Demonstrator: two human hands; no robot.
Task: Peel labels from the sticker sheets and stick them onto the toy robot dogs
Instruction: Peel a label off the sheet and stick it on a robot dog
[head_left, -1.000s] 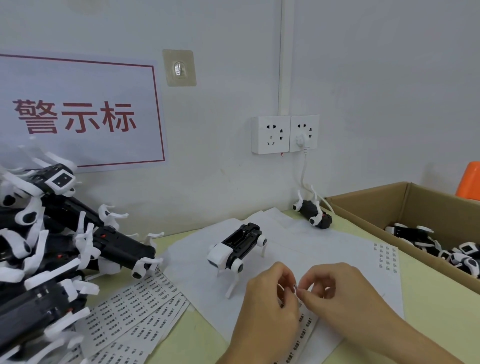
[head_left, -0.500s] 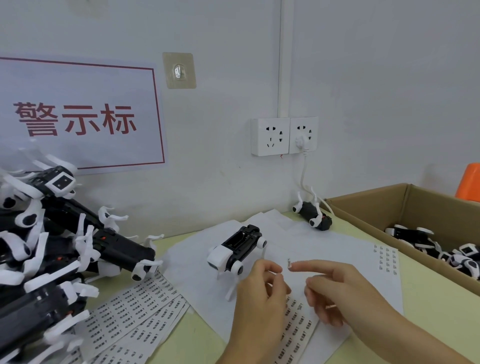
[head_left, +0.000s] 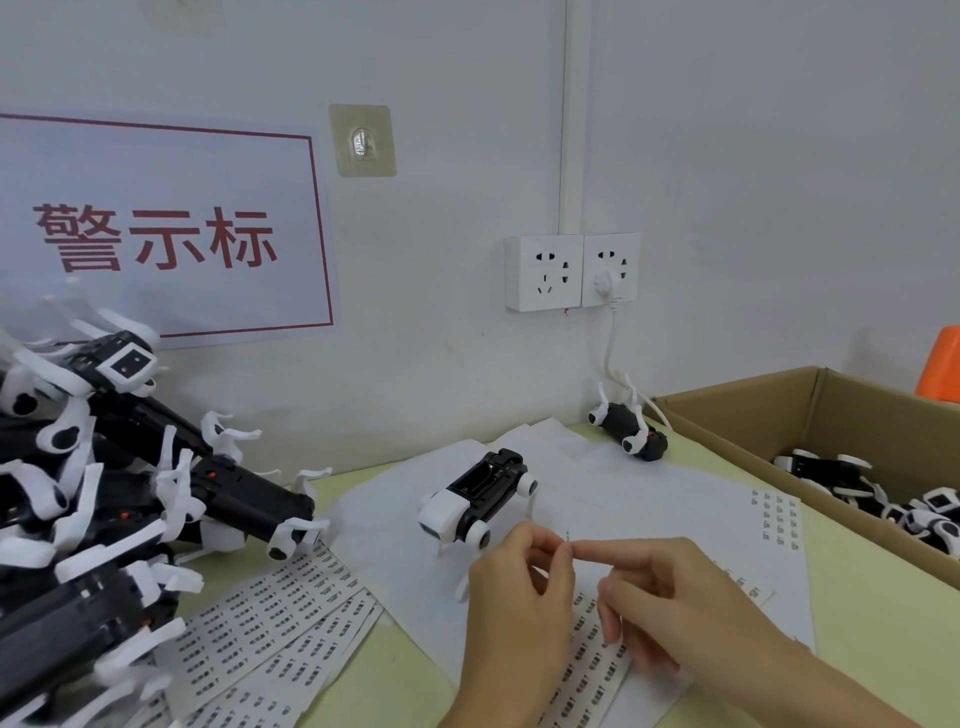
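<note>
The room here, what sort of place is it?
Probably a small toy assembly or packing workshop. A heap of robot dogs lies on the left, a cardboard box on the right holds more, and label sheets cover the table.

A black-and-white toy dog (head_left: 480, 496) stood upright on white paper, head toward the camera, its open back showing a dark slot. Just in front of it a tiny label (head_left: 569, 535) stood edge-on at the meeting fingertips. A sticker sheet (head_left: 582, 670) lay beneath the hands; more sticker sheets (head_left: 270, 634) were fanned out at left.
</note>
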